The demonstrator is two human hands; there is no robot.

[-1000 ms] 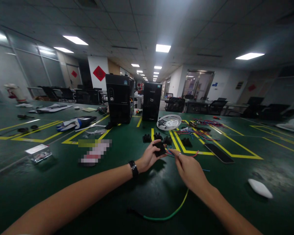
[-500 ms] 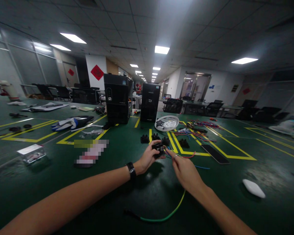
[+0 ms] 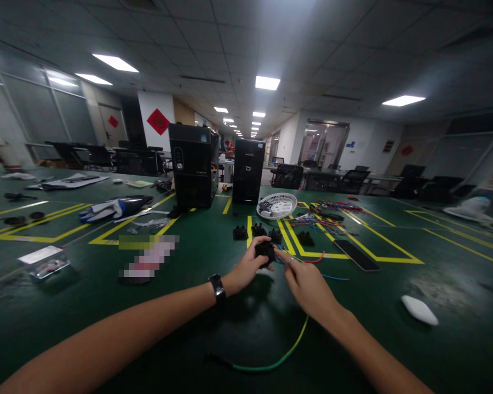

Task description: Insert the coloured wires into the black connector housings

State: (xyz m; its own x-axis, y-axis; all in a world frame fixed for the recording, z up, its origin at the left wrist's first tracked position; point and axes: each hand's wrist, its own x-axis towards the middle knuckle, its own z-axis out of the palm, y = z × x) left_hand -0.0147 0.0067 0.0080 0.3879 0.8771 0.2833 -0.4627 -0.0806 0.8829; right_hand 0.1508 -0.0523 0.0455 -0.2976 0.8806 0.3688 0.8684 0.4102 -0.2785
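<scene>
My left hand (image 3: 248,265), with a black watch at the wrist, is closed around a small black block (image 3: 264,250), which looks like a connector housing. Against the right side of that block, my right hand (image 3: 308,282) pinches thin wires; its fingertips touch or nearly touch the block. A red wire (image 3: 314,259) and a blue wire (image 3: 336,278) stick out past the right hand. From under it a yellow-green wire (image 3: 290,353) curves down across the table to a dark end. Several similar black parts (image 3: 258,230) stand just beyond my hands.
Behind stand two black computer towers (image 3: 192,169) and a white plastic basket (image 3: 277,206). Bundled coloured wires (image 3: 332,210) and a flat black slab (image 3: 356,255) lie right. A white mouse-shaped object (image 3: 419,310) is near right; a clear box (image 3: 44,262) and gloves (image 3: 103,210) are left.
The black block has turned slightly in my left hand, showing a darker face. The right hand stays at its side with the wires. The whole view has shifted a little.
</scene>
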